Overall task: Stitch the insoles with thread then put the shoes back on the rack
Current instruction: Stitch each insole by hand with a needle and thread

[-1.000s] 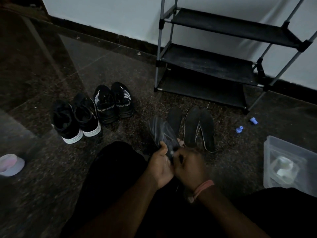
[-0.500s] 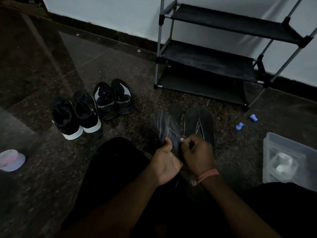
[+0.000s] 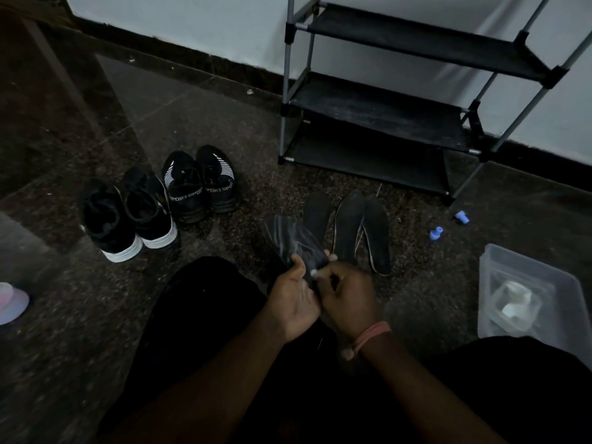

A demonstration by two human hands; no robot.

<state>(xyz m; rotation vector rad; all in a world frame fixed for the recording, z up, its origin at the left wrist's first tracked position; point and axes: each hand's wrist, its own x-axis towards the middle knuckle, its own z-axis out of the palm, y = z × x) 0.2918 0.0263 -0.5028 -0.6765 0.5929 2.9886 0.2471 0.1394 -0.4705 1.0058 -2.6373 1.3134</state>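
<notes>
Hands dropped back from half-second-earlier pull: left hand (image 3: 293, 291) gripped insole (image 3: 293, 240), right hand (image 3: 347, 298) pinched at its edge, just before rack (image 3: 378, 113). Stitching ongoing; shoes (image 3: 160, 200) left of rack.

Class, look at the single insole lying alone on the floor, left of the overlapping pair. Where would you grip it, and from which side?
Pinch the single insole at its far rounded end, probably coming from above. It lies flat, its near end is hidden behind the held insole, and the pair crowds its right.

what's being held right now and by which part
An insole, gripped at its near end by the left hand; the right hand pinches at that same end.
</notes>
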